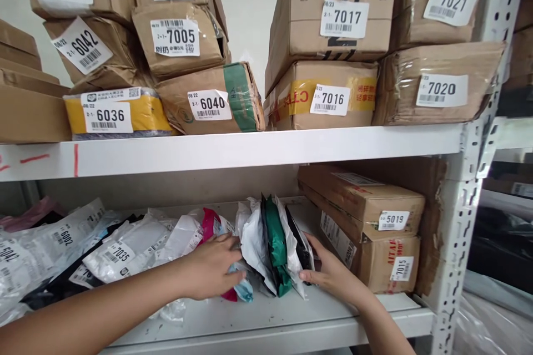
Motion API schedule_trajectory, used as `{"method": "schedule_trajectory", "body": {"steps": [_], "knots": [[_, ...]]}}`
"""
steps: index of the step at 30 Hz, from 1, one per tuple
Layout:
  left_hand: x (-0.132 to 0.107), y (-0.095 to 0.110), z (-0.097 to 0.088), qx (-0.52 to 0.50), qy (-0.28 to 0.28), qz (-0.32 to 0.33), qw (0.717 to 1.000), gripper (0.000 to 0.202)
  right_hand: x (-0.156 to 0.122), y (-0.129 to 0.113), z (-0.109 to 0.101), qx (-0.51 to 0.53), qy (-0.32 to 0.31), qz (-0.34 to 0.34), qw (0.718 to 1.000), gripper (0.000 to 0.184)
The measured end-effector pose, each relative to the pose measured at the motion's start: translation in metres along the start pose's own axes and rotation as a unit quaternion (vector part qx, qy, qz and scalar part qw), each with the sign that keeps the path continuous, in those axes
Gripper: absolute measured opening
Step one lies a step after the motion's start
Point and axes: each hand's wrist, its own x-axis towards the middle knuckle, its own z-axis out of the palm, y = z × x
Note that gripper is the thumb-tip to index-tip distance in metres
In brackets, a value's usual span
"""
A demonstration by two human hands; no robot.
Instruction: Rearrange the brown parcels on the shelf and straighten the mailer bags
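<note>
A row of soft mailer bags (272,244) stands upright on the lower shelf (266,316), white, black and green ones side by side. My left hand (210,266) presses flat against the row's left side, fingers stretched over a pink and a white bag. My right hand (328,272) lies against the row's right side, thumb and fingers touching the outer white bag. The bags sit squeezed between both hands. Neither hand lifts anything.
More flat labelled mailer bags (112,252) lie piled to the left. Two stacked cardboard boxes (375,222) stand right of the bags. The upper shelf (250,147) carries several numbered boxes. A white perforated upright (462,222) frames the right side.
</note>
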Motion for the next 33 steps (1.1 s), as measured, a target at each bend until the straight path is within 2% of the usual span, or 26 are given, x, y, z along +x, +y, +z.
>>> {"method": "schedule_trajectory", "body": {"steps": [4,5,7,8,10,12,15,17,19,21,24,25,26,27,29,31,33], "knots": [[0.007,-0.014,-0.013,-0.017,-0.048,0.022,0.998,0.030,-0.001,0.003,0.006,-0.065,0.050,0.003,0.997,0.107],[0.012,-0.018,-0.013,-0.021,-0.048,0.043,0.998,0.037,-0.002,0.004,0.010,-0.095,0.082,0.013,0.992,0.108],[0.021,-0.027,-0.011,-0.020,-0.035,0.077,0.996,0.043,-0.005,0.001,0.022,-0.161,0.186,0.003,0.969,0.107],[0.026,-0.031,-0.009,-0.011,-0.025,0.090,0.996,0.041,-0.008,-0.003,0.030,-0.194,0.243,-0.032,0.950,0.104],[0.033,-0.036,-0.007,0.011,-0.013,0.108,0.994,0.035,-0.015,-0.015,0.051,-0.255,0.316,-0.155,0.900,0.088],[0.034,-0.040,-0.015,0.034,0.003,0.102,0.994,0.029,-0.022,-0.029,0.073,-0.294,0.327,-0.281,0.853,0.064],[0.024,-0.040,-0.048,0.064,0.058,0.042,0.995,0.025,-0.027,-0.050,0.100,-0.289,0.315,-0.378,0.821,0.038],[0.014,-0.030,-0.072,0.085,0.128,-0.010,0.988,0.024,-0.025,-0.062,0.110,-0.265,0.317,-0.385,0.825,0.039],[0.004,-0.010,-0.084,0.080,0.207,-0.004,0.975,0.025,-0.021,-0.072,0.113,-0.241,0.322,-0.364,0.840,0.054],[-0.001,0.018,-0.080,0.048,0.263,0.085,0.960,0.030,-0.019,-0.081,0.110,-0.210,0.336,-0.341,0.852,0.066],[0.002,0.058,-0.058,-0.018,0.305,0.276,0.911,0.037,-0.021,-0.086,0.092,-0.169,0.360,-0.331,0.855,0.052],[0.006,0.065,-0.051,-0.042,0.324,0.310,0.893,0.036,-0.024,-0.083,0.083,-0.172,0.373,-0.333,0.849,0.050],[0.012,0.069,-0.046,-0.064,0.345,0.311,0.883,0.033,-0.027,-0.079,0.073,-0.184,0.387,-0.335,0.839,0.052],[0.020,0.068,-0.044,-0.079,0.361,0.279,0.886,0.033,-0.029,-0.072,0.062,-0.203,0.402,-0.335,0.827,0.054],[0.036,0.057,-0.044,-0.080,0.343,0.132,0.927,0.044,-0.033,-0.053,0.043,-0.248,0.427,-0.335,0.802,0.058],[0.051,0.038,-0.045,-0.048,0.260,-0.039,0.964,0.049,-0.033,-0.032,0.028,-0.268,0.440,-0.323,0.794,0.056],[0.060,0.021,-0.042,-0.020,0.168,-0.130,0.977,0.050,-0.031,-0.013,0.020,-0.254,0.447,-0.267,0.815,0.047]]}}
